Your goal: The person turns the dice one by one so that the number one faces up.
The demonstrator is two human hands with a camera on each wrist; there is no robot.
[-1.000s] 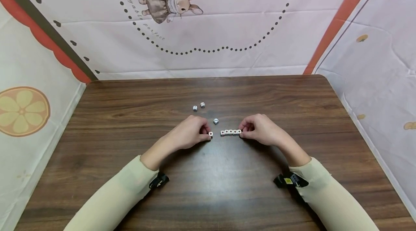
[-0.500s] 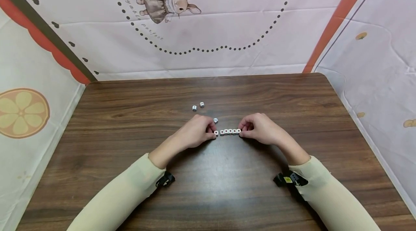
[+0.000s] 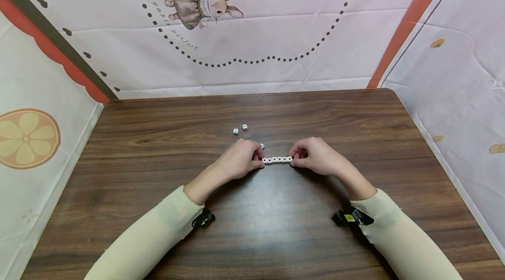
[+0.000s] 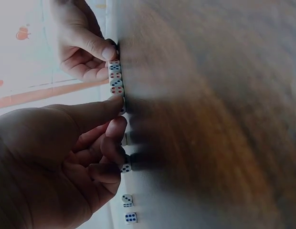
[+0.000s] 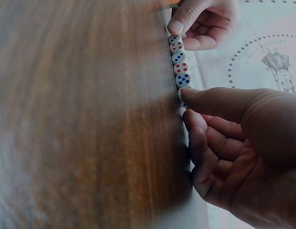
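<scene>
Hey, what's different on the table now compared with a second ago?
The left hand slid its die right, closing the gap to the row and making it six long. No grip was taken or released. The right hand stayed at the row's right end; the three loose dice stayed put, the nearest now partly hidden by the left hand.

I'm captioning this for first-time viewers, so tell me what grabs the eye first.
Probably the row of six white dice near the head view's centre, on the dark table between left grip and right grip. Next, the printed rabbit, sideways on the pale backdrop beyond.
</scene>
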